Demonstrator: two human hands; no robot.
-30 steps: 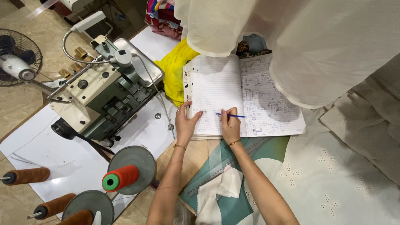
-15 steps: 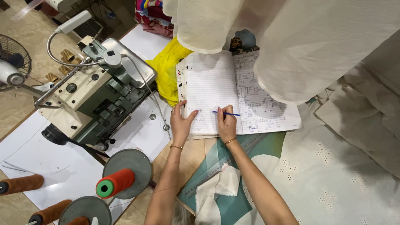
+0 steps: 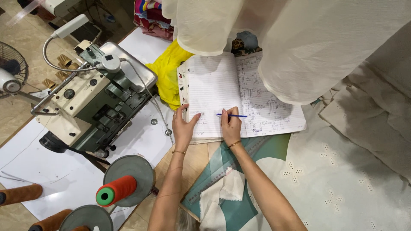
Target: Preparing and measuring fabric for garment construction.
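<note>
Head view, left to right: a fan at the edge, then a sewing machine on the white desk, with thread cones on stands in front of it. A yellow cloth lies bunched between the machine and an open notebook.

The left hand lies flat, fingers spread, on the lower corner of the notebook's left page, holding nothing but pinning the paper down. The right hand is closed around a blue pen, which lies nearly level, its tip toward the left over a line low on that same page. The notebook rests on the desk just above a clear ruler and green pattern pieces; its right page is full of notes and partly covered by sheer cream fabric hanging from above. White embroidered cloth spreads to the right.

To write well here, I judge the flat hand should keep pressing so the page does not lift or slide, the pen should follow the ruled line with light pressure, and the wrist should rest on the page's lower edge for steadiness, clear of the hanging fabric.
</note>
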